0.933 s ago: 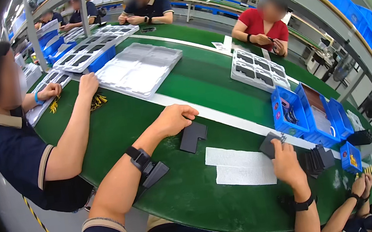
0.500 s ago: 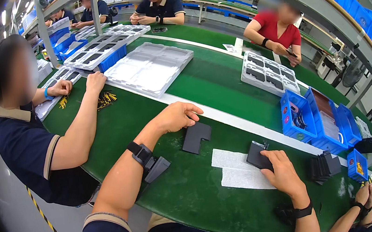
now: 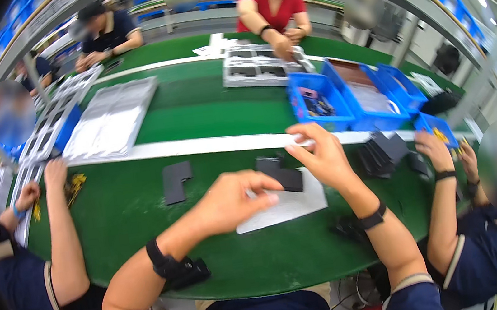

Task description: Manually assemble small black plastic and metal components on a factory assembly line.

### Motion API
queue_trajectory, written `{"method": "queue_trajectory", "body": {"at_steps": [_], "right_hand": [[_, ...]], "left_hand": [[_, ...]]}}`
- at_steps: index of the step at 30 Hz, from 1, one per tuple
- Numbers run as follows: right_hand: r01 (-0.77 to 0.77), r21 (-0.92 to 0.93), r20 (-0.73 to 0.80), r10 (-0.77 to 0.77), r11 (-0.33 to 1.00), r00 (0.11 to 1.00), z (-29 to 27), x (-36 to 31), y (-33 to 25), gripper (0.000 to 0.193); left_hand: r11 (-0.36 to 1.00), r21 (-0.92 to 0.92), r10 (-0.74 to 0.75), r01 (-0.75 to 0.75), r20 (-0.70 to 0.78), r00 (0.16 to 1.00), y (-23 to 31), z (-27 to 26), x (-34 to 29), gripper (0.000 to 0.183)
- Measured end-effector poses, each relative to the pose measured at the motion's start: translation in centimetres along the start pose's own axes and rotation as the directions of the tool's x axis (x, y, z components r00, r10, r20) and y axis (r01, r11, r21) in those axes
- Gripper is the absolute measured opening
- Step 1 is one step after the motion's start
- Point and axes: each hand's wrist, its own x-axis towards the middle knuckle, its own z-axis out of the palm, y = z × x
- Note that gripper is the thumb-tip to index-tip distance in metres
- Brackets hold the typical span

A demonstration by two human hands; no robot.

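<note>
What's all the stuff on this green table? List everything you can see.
Table: one, green, white stripe across it.
Flat part: one, dark, L-shaped, on the sheet between the two hands.
Second part: one, dark, L-shaped, left of the first.
Sheet: one, white, under the hands.
Bins: several, blue, far right.
Trays: grey, left and far middle.
Dark stack: right, by a co-worker's hand.
Co-workers: several, seated around the table.
Wristbands: two, black, one on each wrist.
Left hand: fingers curled, touching the sheet by the flat part.
Right hand: pinching something small, unclear what.
</note>
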Motion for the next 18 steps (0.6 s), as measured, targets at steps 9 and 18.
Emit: {"method": "queue_trajectory", "body": {"at_steps": [9,18], "right_hand": [[0.403,-0.448,-0.179,-0.522,0.798,0.834,-0.6,2.8,-4.0,0.015],[-0.211,0.561,0.009,0.249,0.8,0.969,-1.1,1.8,-4.4,0.015]], "left_hand": [[0.822,-0.522,-0.08,0.227,0.288,0.954,3.3,10.5,1.6,0.075],[0.678,-0.715,-0.007,0.168,0.222,0.975,2.0,11.4,2.6,0.056]]}}
